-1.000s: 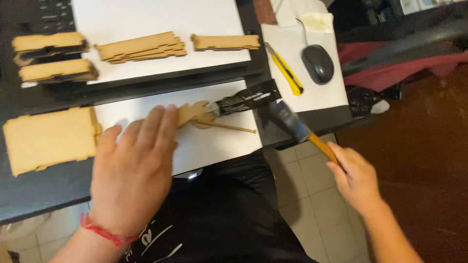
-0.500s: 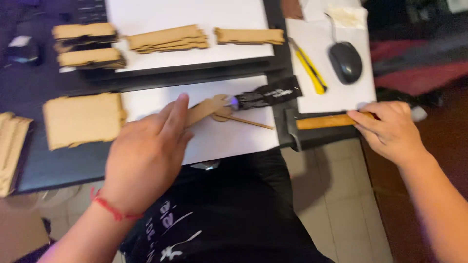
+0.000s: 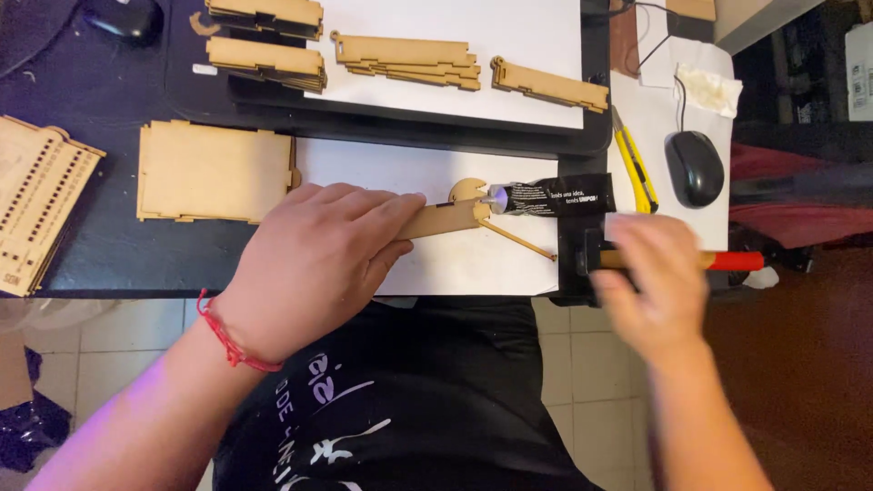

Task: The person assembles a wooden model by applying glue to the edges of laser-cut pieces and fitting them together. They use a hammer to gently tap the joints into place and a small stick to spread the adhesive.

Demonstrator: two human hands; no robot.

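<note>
Plywood strip (image 3: pixel 443 218) lay flat under the left hand (image 3: pixel 314 264), glue tube (image 3: pixel 550 195) at its end, while the blurred right hand (image 3: pixel 650 277) gripped a brush handle (image 3: pixel 727 261); many cut parts (image 3: pixel 407 62) waited unassembled

matt raw wood strip (image 3: pixel 441 219), glossy black glue tube (image 3: pixel 555 195)

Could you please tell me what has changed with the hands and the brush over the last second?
The right hand carried the brush from out over the floor back to the table edge, laying it flat. The left hand stayed pressing the wooden strip; the glue tube stayed put.
</note>
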